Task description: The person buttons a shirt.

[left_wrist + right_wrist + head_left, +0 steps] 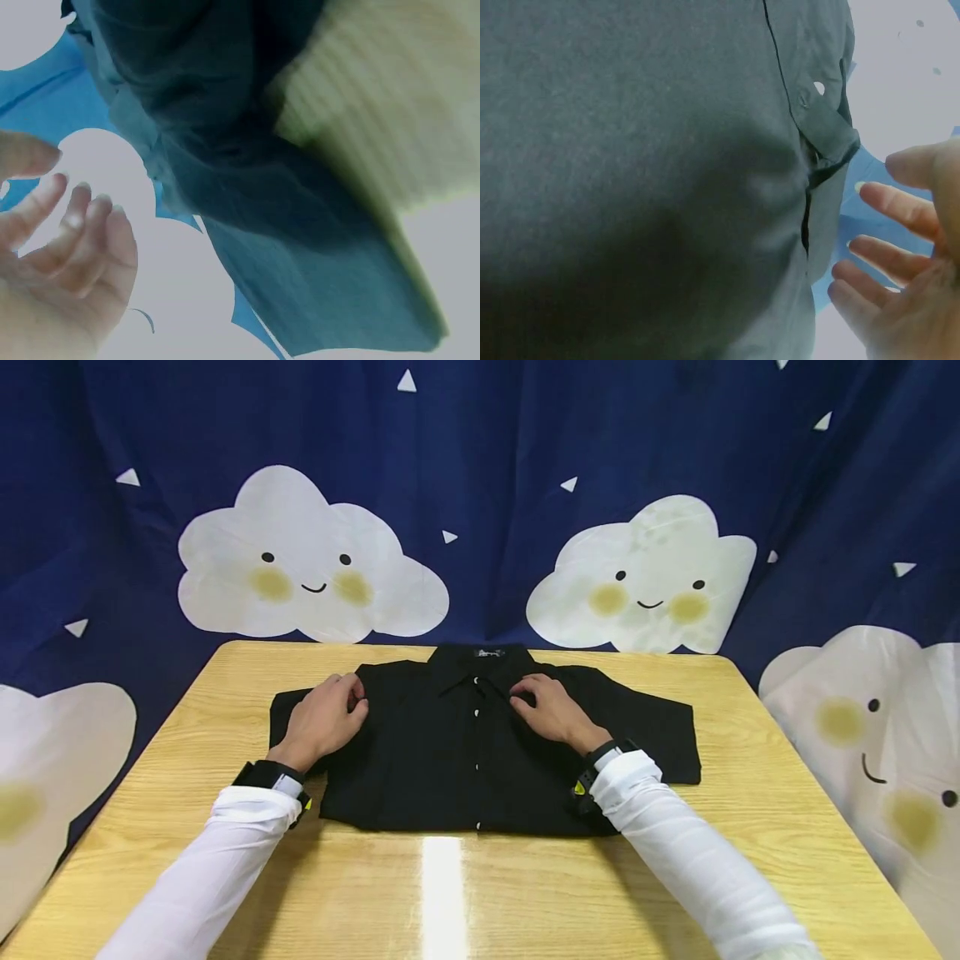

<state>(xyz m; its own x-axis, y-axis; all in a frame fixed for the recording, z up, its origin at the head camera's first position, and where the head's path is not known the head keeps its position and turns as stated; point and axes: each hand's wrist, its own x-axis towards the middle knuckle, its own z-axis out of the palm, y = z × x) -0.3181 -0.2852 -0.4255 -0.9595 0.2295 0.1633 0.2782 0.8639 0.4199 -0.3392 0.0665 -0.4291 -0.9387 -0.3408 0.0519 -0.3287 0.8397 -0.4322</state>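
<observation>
A black short-sleeved button-up shirt lies face up on the table, its collar toward the far edge and its lower edge making a straight line near the middle. Over the left sleeve hovers my left hand, fingers loosely bent with nothing between them. My right hand is above the shirt just right of the collar and button line, also relaxed. In the left wrist view the left hand appears apart from the sleeve. The right wrist view shows the right hand holding nothing beside the collar.
The light wooden table extends around the shirt, with a bright reflection at its front. Behind it hangs a dark blue curtain printed with smiling clouds and small white triangles. Each wrist wears a black strap.
</observation>
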